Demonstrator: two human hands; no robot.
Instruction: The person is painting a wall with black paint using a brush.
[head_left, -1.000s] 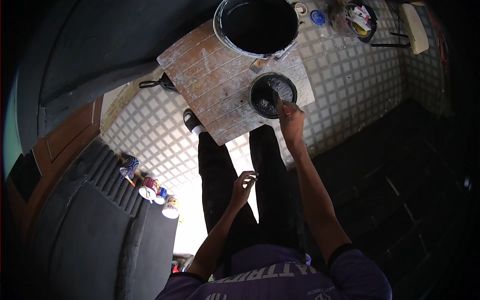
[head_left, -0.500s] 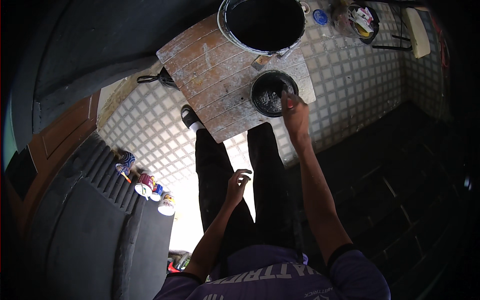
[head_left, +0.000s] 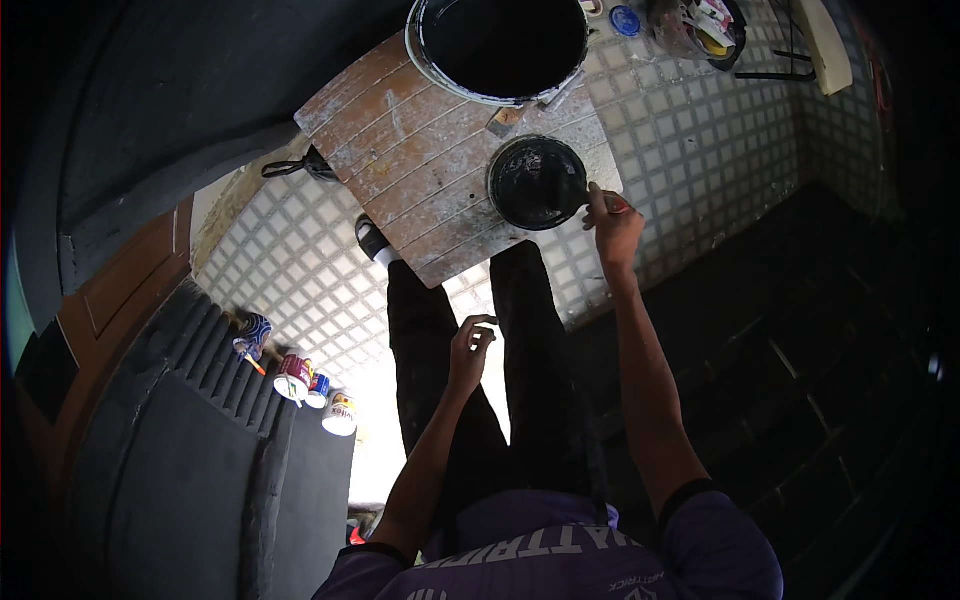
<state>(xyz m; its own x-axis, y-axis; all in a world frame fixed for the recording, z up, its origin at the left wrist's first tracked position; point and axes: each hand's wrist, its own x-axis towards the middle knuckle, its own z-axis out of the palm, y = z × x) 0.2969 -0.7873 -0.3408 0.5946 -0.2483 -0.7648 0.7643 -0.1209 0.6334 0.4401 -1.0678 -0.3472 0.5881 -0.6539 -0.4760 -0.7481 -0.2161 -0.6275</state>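
My right hand [head_left: 615,232] is closed around a red-handled paintbrush [head_left: 617,204], held at the right rim of a small black paint bucket [head_left: 497,205]. My fingers cover most of the brush, and its bristles are hard to make out. Dark, wet-looking paint [head_left: 540,185] lies inside the bucket, which stands on a worn, paint-spattered wooden board [head_left: 400,165]. My left hand [head_left: 469,352] hangs in front of my legs, well away from the board, holding nothing. Its fingers are loosely bent and apart.
A large bucket [head_left: 415,60] with dark contents stands at the board's far edge, beside a small block [head_left: 505,122]. Several paint cans [head_left: 340,413] and an orange-handled brush [head_left: 252,362] sit at left. Beyond the board are a blue lid [head_left: 625,21] and a chair [head_left: 828,50].
My right hand has moved from over the small bucket to its right rim, taking the brush along. The left hand has risen slightly. The whole view has shifted a little.
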